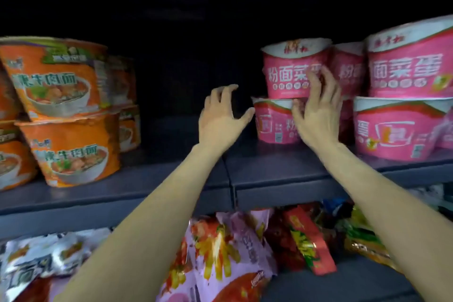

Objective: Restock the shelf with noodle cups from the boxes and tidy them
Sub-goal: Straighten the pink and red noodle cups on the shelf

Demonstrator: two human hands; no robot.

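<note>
Nearest the camera, on the lower shelf [343,282], a jumble of snack packets [228,252] is seen, pink, red and silver, lying loosely against one another. Above them, two bare forearms are stretched forward over the front edge of the upper shelf [147,193], which is grey and split by a dark seam near its middle.

The left hand [221,117] is held with its fingers spread and gently curved, nothing being gripped; its thumb tip is just beside the rim of the lower pink noodle cup [274,122]. The right hand [318,115] is likewise spread, its fingers laid over the front of the pink stack, where the upper pink noodle cup [294,68] is set on the lower one. Whether the fingertips press the cups or only hover before them cannot be told.

Just to the right, a second stack of pink cups [404,105] is placed, two high, with more pink cups partly hidden between and behind. Well apart, at the left end of the shelf, orange noodle cups [66,110] are stacked two high, some tilted. Between the two groups a dark gap is left, running to the shelf's unlit back.
</note>
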